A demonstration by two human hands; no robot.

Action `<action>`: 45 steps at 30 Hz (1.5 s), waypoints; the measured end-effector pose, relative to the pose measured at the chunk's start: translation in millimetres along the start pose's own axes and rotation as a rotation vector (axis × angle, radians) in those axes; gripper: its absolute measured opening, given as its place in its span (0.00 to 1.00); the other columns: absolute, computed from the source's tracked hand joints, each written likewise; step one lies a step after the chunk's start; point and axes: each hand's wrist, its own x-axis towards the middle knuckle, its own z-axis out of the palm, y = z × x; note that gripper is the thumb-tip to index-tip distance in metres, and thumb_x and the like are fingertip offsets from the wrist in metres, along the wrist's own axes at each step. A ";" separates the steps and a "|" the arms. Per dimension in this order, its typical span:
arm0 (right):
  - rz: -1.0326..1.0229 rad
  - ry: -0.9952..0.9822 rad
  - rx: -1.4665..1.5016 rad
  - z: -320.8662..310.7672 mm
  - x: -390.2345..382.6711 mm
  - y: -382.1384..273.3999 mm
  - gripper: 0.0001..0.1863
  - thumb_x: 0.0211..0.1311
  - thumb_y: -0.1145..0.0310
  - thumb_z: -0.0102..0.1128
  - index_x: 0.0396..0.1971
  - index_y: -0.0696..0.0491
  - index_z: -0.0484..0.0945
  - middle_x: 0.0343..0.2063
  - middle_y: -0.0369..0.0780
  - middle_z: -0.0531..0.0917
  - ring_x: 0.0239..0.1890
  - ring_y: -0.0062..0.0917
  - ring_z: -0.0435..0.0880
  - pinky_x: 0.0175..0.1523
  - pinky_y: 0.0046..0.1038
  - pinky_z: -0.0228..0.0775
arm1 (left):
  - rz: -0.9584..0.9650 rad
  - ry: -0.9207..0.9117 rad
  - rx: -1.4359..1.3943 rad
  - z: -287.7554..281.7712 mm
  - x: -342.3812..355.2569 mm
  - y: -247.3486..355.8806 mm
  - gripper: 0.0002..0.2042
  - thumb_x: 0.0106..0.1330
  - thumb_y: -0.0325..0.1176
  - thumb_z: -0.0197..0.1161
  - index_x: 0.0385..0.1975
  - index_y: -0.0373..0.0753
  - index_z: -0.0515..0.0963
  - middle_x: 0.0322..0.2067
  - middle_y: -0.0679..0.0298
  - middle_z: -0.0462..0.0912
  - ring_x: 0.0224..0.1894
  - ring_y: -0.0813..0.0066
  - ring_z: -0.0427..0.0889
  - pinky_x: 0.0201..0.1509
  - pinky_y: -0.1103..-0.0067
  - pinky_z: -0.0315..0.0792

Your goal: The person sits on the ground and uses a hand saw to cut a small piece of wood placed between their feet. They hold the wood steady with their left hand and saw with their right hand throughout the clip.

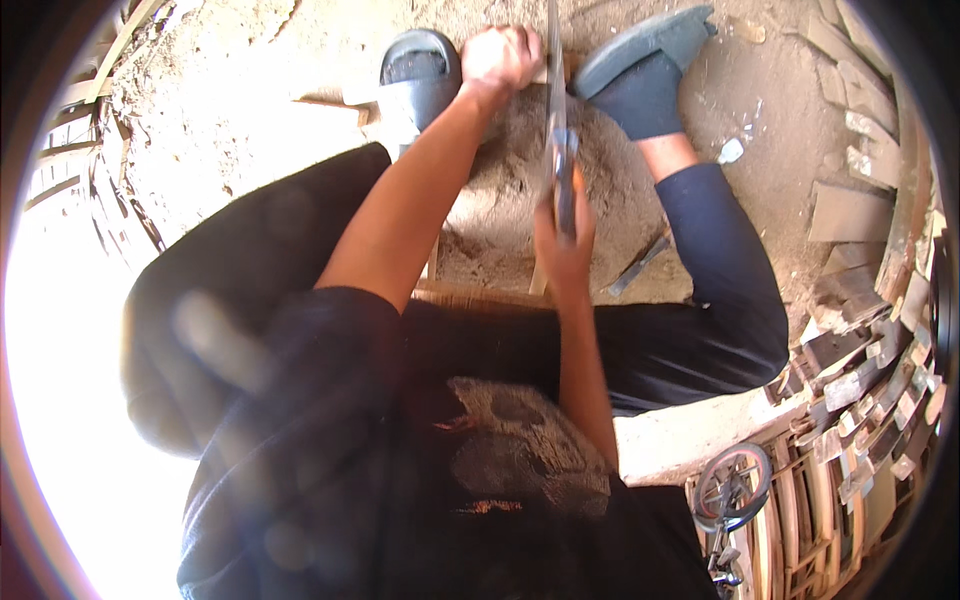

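Handsaw: a long, narrow metal blade on a dark handle with blue and orange parts; the saw (557, 112) stands upright at the upper centre of the frame, its far end cut by the top edge.
Right hand: the right hand (566, 258), just above the frame's centre, is wrapped around the saw's handle and slightly blurred.
Left hand: the left hand (503, 55), at upper centre, is closed with knuckles up, close to the left of the blade; what its fingers grip cannot be told. A brown wood piece (541, 76) shows just beside it.
Shirt print: the black T-shirt (330, 470) carries a pale, speckled graphic with a small orange patch of marking, too indistinct to read.
Footwear: smooth grey slide sandals (648, 45) over dark socks, on either side of the hands; dark, soft-looking trousers (710, 250) above.
Ground: dusty, uneven tan earth (250, 75), with a slim dark tool (640, 265) lying right of centre and a whitish scrap (731, 151) at upper right.
Surroundings: rough wood offcuts (880, 380) piled along the right edge; long timber strips (825, 520) and a black-tyred spoked wheel (733, 486) at lower right; glaring light washes out the lower left.
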 end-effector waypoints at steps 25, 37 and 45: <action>0.189 -0.010 0.215 4.0 37.6 -0.7 0.29 0.54 0.80 0.51 0.60 0.62 0.65 0.39 0.44 0.78 0.39 0.27 0.78 0.47 0.30 0.70 | -0.115 -0.190 -0.266 -13.6 13.8 5.3 0.10 0.59 0.36 0.50 0.28 0.40 0.78 0.26 0.56 0.84 0.28 0.58 0.85 0.32 0.66 0.79; 0.048 -0.040 0.025 -1.9 12.8 -2.3 0.32 0.52 0.82 0.49 0.62 0.64 0.62 0.45 0.51 0.78 0.46 0.34 0.80 0.52 0.30 0.70 | -0.042 -0.254 -0.153 -5.6 8.7 0.7 0.13 0.57 0.38 0.56 0.39 0.39 0.75 0.31 0.58 0.82 0.29 0.63 0.84 0.26 0.66 0.79; 0.198 -0.018 0.194 4.7 43.3 -0.7 0.30 0.52 0.80 0.51 0.60 0.59 0.67 0.38 0.47 0.80 0.38 0.30 0.81 0.46 0.29 0.71 | -0.076 -0.108 -0.198 6.0 9.3 8.2 0.10 0.56 0.37 0.51 0.27 0.40 0.78 0.24 0.55 0.83 0.24 0.60 0.84 0.24 0.66 0.78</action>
